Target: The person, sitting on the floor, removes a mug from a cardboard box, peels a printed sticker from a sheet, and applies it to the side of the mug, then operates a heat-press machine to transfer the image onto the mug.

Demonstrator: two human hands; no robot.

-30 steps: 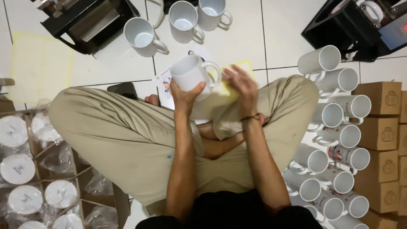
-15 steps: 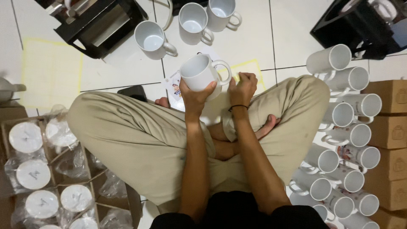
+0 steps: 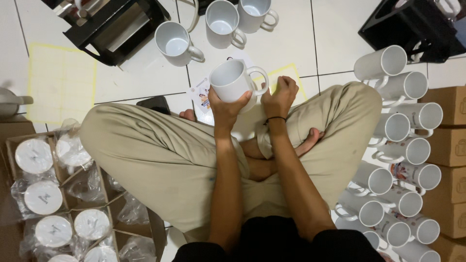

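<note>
The white tiled floor (image 3: 291, 43) filled the head view, and a person sat cross-legged on it in beige trousers (image 3: 160, 160), bare feet tucked in at the middle. To the person's left a divided cardboard carton (image 3: 104, 194) held plastic-wrapped mugs seen from the top. To the right, a heap of white mugs (image 3: 395, 160) lay on their sides in stacked rows, mouths facing inward, next to small brown boxes (image 3: 449, 145) at the frame edge. Two black machines sat at the far corners, one far left (image 3: 114, 26) and one far right (image 3: 412, 24). A pale yellow sheet (image 3: 60, 82) lay flat on the tiles to the left. Three upright empty mugs (image 3: 218, 24) stood on the floor ahead of the knees.

The left hand (image 3: 228, 104) was clamped from below on a white mug (image 3: 233, 80), fingers wrapped round its lower wall, holding it above the lap with its mouth tilted up towards the camera and its handle pointing right. The right hand (image 3: 280, 94) was just beside that handle, fingers curled together; whether they pinched something small could not be told from this angle. Under the mug a printed sheet (image 3: 204, 94) lay on the floor, partly hidden, with a yellow-edged sheet (image 3: 286, 73) beyond it.
</note>
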